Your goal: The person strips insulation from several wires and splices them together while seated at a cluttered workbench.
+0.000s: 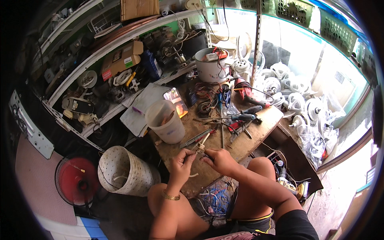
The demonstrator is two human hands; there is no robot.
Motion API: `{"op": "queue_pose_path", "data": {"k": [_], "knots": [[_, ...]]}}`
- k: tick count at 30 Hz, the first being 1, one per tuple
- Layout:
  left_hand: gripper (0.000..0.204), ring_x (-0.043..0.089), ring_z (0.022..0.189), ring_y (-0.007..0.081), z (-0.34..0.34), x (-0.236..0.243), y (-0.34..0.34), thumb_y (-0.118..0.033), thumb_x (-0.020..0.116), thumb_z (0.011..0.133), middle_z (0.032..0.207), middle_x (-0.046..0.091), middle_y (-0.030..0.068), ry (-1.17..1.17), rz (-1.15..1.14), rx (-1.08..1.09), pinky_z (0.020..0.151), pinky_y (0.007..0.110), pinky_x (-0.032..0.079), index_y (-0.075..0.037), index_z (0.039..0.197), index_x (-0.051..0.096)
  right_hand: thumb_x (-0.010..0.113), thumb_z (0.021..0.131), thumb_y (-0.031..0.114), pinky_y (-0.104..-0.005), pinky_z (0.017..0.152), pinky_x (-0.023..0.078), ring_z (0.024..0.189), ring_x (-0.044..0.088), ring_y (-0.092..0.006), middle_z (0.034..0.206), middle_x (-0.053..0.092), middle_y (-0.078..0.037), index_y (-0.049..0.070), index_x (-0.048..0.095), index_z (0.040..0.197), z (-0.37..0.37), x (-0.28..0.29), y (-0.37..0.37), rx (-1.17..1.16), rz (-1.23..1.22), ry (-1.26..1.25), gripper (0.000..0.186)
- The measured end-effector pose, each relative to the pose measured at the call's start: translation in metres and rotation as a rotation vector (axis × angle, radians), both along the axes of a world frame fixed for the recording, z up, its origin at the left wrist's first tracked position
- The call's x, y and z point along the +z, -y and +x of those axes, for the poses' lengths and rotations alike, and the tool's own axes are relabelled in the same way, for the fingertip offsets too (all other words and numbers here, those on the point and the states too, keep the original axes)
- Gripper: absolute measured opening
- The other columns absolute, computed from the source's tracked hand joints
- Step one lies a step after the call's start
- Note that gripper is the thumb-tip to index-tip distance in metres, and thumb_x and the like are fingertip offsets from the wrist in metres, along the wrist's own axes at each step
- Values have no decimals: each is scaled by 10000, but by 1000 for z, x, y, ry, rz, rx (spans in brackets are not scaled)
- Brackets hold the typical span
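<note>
Close together over the near edge of the wooden worktable (167, 154), my two hands meet at a small cream-coloured part (201, 147) with a pale cord stub (205, 138) rising from it. My left hand (182, 165), with a gold bracelet at its wrist, pinches the near side of this part. My right hand (221, 161) is closed beside it, its thumb toward the part. Something dark shows at the right fingertips, too small to name. A short pale cord end (194, 175) sticks out below the hands. Just beyond lies a long narrow metal tool (194, 139).
A translucent bucket (166, 126) and a lit phone (176, 102) stand left of the hands. Screwdrivers (244, 116), a red power drill (248, 94) and wire bundles (207, 94) lie beyond. A white perforated bin (128, 172) is at left, white fan parts (296, 100) at right.
</note>
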State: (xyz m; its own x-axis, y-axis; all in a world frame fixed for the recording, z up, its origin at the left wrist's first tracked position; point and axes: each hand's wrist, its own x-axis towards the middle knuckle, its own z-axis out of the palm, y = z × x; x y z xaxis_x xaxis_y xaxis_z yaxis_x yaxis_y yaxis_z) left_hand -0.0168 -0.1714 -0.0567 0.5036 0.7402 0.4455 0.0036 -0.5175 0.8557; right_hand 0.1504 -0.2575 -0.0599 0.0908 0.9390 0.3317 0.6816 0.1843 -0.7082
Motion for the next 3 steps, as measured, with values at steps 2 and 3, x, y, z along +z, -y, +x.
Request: {"op": "queue_pose_path", "data": {"k": [2, 3], "knots": [[60, 466, 726, 22, -8, 5, -5, -70, 607, 917, 764, 587, -22, -56, -405, -209, 651, 191, 393, -16, 907, 629, 642, 891, 291, -462, 653, 466, 767, 578, -440, 784, 592, -229, 18, 573, 886, 5, 1, 4, -1, -10, 71, 282], [60, 466, 726, 22, -7, 5, -3, -70, 607, 917, 764, 587, -22, -54, -407, -208, 651, 191, 393, -16, 907, 629, 641, 891, 296, -458, 659, 478, 775, 588, -432, 789, 606, -220, 33, 587, 888, 6, 1, 6, 1, -22, 138, 268]]}}
